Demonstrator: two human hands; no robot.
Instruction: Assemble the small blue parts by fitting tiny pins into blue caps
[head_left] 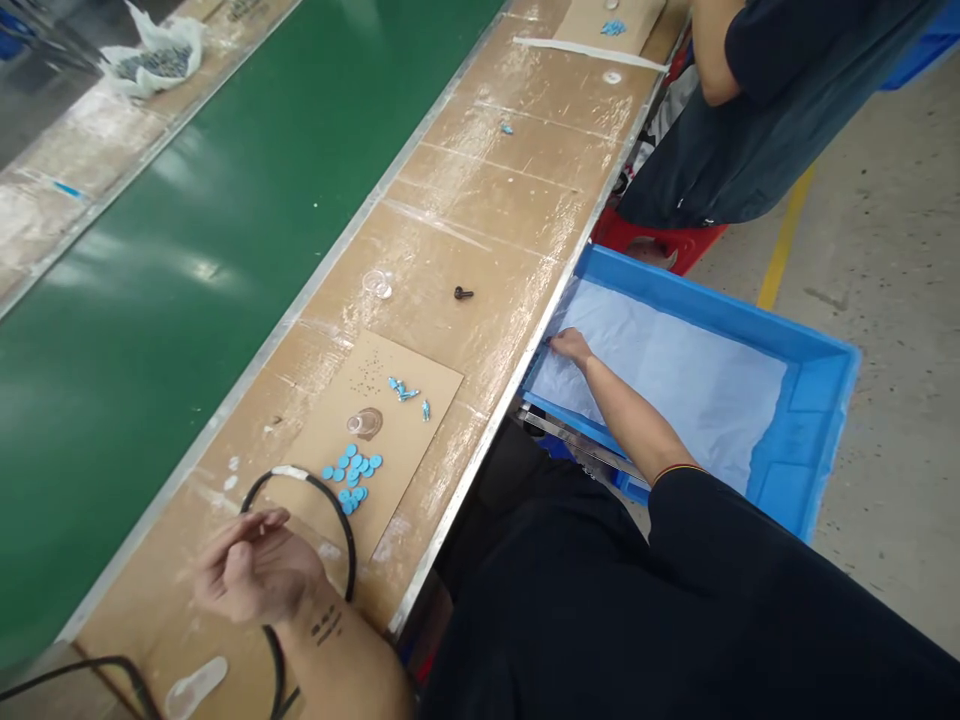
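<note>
My left hand (259, 572) hovers palm up over the near end of the bench, fingers loosely bent and nothing visible in them. A black cable (351, 540) loops behind it. My right hand (571, 345) reaches into a blue tray (806, 480) lined with a white sheet (667, 375). Its fingers are pinched at the tray's left end, on something small and dark that I cannot make out. On a cardboard sheet (409, 465) lie several blue discs (354, 470), small blue parts (405, 392), tiny dark specks and a clear round cup (360, 424).
A black part (463, 293) and a clear round piece (378, 284) lie farther along the bench (465, 230). A green conveyor belt (225, 210) runs alongside. Another person (750, 120) sits beyond the tray on a red stool (675, 245). A clear plastic piece (196, 688) lies nearest.
</note>
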